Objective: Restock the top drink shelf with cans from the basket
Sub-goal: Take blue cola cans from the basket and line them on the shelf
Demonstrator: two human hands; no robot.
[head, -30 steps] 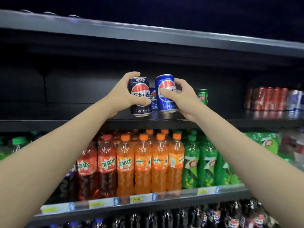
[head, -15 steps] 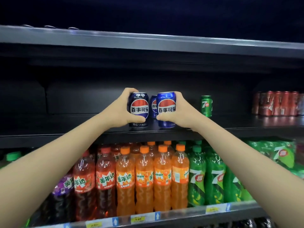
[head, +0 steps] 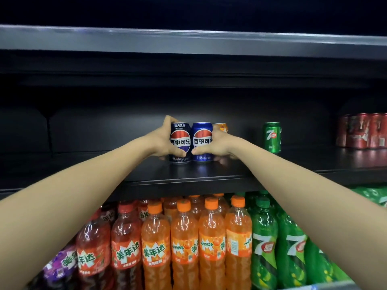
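standing two cans upright and side by side on the drink shelf (head: 188, 174), the person has the left hand (head: 165, 141) wrapped closed around a dark navy pepsi can (head: 180, 141) and the right hand (head: 217, 143) wrapped closed around a blue pepsi can (head: 202, 141), both cans appearing to rest on the shelf deck and just touching each other. an orange can (head: 221, 127) stands just behind, a green 7-up can (head: 271, 137) off to the right, and red cans (head: 362, 130) at the far right. judging by the long bare stretches of shelf, restocking seems early; the basket is out of view, so what is left cannot be told.
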